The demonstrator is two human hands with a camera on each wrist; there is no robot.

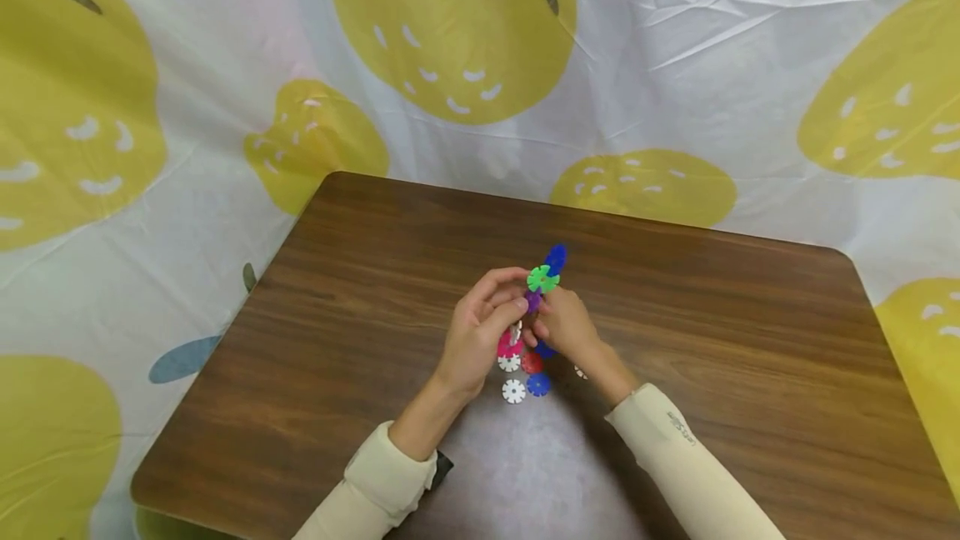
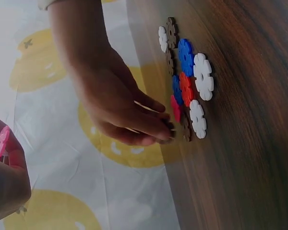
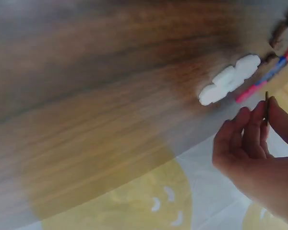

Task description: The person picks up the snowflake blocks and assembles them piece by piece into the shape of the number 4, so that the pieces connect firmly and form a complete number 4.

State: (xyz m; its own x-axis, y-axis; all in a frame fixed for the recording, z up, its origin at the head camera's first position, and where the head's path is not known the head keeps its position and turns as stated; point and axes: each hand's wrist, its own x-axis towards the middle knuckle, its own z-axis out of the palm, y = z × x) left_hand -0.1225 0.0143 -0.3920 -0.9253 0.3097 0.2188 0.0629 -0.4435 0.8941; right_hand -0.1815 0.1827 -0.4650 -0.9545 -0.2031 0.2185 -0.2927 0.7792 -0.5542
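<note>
From the head view, the cream sleeves lay nearest; above them the left hand and right hand met over the wooden table, both pinching a chain of snowflake discs held upright, green and blue on top. Loose discs lay beneath.

In the left wrist view, the right hand's fingertips reached low beside the flat pile; what they pinched I cannot tell.

In the right wrist view, fingers nipped a thin dark disc edge-on. It would go best to line slot to slot squarely and press gently.
</note>
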